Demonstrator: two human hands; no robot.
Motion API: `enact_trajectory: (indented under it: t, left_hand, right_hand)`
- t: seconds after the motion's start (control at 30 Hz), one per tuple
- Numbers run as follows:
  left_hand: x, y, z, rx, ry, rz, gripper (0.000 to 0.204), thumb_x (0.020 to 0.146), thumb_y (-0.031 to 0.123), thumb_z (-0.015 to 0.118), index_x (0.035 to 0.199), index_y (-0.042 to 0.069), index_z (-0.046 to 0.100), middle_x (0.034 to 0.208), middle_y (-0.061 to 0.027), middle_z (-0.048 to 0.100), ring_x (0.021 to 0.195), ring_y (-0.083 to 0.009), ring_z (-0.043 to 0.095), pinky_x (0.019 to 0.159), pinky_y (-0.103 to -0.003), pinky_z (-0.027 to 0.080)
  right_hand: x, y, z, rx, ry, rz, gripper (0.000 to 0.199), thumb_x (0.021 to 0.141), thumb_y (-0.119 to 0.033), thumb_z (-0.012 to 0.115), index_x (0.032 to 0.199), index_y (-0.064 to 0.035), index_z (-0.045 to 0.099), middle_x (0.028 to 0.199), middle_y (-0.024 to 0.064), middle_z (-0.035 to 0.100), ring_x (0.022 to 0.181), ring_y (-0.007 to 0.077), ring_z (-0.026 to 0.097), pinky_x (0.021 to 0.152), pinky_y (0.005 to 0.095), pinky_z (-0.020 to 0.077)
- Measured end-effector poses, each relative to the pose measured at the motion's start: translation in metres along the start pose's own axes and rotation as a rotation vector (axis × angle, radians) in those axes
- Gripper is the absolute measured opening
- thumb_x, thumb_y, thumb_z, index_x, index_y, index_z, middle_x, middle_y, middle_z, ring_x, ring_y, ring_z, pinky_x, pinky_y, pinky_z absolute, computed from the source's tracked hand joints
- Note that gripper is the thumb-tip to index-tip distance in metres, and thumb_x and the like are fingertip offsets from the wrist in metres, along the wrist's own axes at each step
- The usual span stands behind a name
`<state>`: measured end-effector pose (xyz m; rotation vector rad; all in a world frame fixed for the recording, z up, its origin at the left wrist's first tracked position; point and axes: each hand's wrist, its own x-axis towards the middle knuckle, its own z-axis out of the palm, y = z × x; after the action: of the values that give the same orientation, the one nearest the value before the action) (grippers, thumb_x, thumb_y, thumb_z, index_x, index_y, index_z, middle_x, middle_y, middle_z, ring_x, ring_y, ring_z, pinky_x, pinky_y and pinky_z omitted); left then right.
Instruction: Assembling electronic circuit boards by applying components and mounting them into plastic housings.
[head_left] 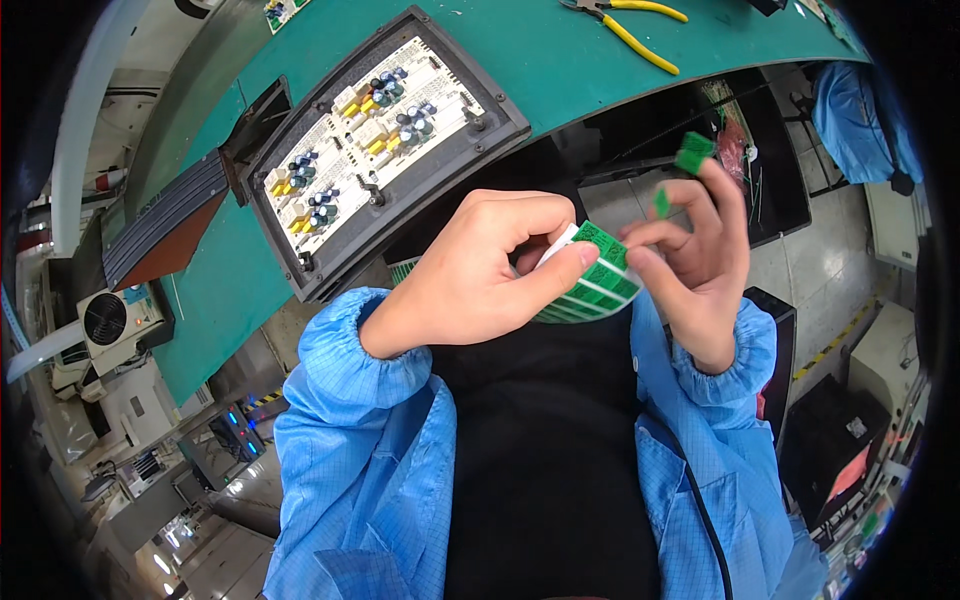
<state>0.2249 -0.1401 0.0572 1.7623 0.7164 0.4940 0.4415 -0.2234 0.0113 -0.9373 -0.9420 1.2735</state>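
My left hand [490, 265] is closed around a curved sheet of green labels [598, 290] on white backing, its thumb pressed on the top face near one end. The sheet bends down in front of my body, with pale gaps between the green rows. At the sheet's right edge, my right hand [700, 255] brings thumb and index finger together in a pinch on the end label. One small green label [695, 152] sticks to an outer fingertip of that hand, and another green label [661, 203] to the finger beside it.
A black frame [400, 205] on the green bench [480, 50] carries white circuit boards [365, 130] with capacitors. Yellow-handled pliers [640, 35] lie at the far edge. A dark tray [765, 190] with a reddish bag [735, 145] is at the right, and a fan unit [105, 320] at the left.
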Motion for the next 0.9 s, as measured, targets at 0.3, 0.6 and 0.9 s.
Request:
enact_trajectory:
  t: [0.3, 0.6, 0.9]
  left_hand:
    - [0.002, -0.006, 0.006, -0.001, -0.04, -0.037, 0.028, 0.098, 0.012, 0.068, 0.077, 0.0, 0.054, 0.068, -0.0037, 0.049, 0.061, -0.0077, 0.044, 0.053, -0.028, 0.034]
    - [0.015, -0.021, 0.023, 0.055, -0.079, 0.104, 0.035, 0.096, 0.019, 0.07, 0.076, -0.001, 0.05, 0.066, -0.0144, 0.047, 0.058, -0.0264, 0.049, 0.054, -0.038, 0.037]
    - [0.143, -0.1, 0.175, -0.268, 0.349, 0.275, 0.03, 0.085, 0.019, 0.068, 0.11, 0.003, 0.066, 0.132, -0.0249, 0.056, 0.133, -0.0445, 0.046, 0.101, -0.059, 0.039]
  right_hand:
    - [0.007, -0.01, 0.013, -0.078, 0.159, -0.163, 0.099, 0.084, 0.018, 0.069, 0.161, -0.0074, 0.012, 0.146, 0.0184, 0.039, 0.115, 0.0286, 0.063, 0.087, 0.0411, 0.0647]
    - [-0.005, -0.018, -0.011, -0.495, 0.05, -0.569, 0.11, 0.077, 0.024, 0.066, 0.163, -0.0106, 0.006, 0.154, 0.0298, 0.032, 0.107, 0.0321, 0.06, 0.08, 0.0375, 0.0656]
    - [0.067, -0.076, 0.044, -0.688, -0.392, -0.592, 0.08, 0.092, 0.016, 0.057, 0.161, -0.0021, 0.019, 0.158, 0.0284, 0.035, 0.115, 0.0329, 0.062, 0.082, 0.0336, 0.0623]
